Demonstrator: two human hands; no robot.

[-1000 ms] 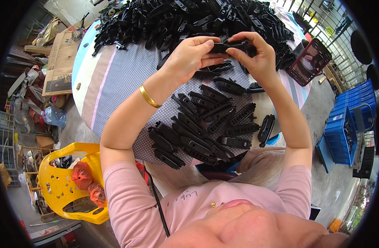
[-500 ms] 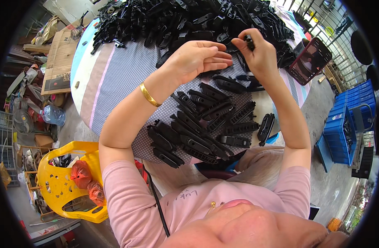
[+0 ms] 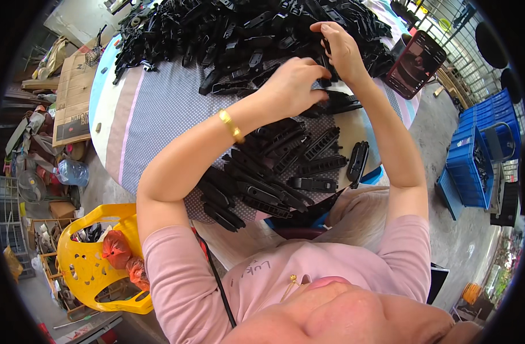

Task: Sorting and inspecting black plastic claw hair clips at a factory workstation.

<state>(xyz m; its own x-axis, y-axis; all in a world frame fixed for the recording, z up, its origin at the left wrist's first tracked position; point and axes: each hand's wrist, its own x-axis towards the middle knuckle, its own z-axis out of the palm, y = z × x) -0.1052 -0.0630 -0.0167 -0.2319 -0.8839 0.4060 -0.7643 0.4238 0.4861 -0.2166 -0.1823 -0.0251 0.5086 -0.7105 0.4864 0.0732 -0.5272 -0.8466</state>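
My left hand (image 3: 294,86) rests on the bench (image 3: 159,114), fingers curled narrow over a black plastic part (image 3: 340,103) that lies just to its 3 o'clock side; the fingertips touch that part, though I cannot tell whether they truly grip it. A gold bangle (image 3: 231,126) sits on that wrist. My right hand (image 3: 343,51) is further out, toward 12 o'clock, with its fingers pinched on a small black piece (image 3: 325,45) at the edge of the big heap of black parts (image 3: 245,28). The heap covers the far side of the bench from 10 o'clock round to 1 o'clock.

Nearer me, at 6 o'clock from my left hand, a sorted batch of long black parts (image 3: 268,172) lies in rough rows on the striped cloth, and one part (image 3: 357,163) lies alone at their 3 o'clock side. A phone (image 3: 417,63) lies on the bench edge at 3 o'clock from my right hand. On the floor, a yellow plastic chair (image 3: 87,269) stands at 8 o'clock, and a blue crate (image 3: 471,166) at 4 o'clock, well apart from the bench.
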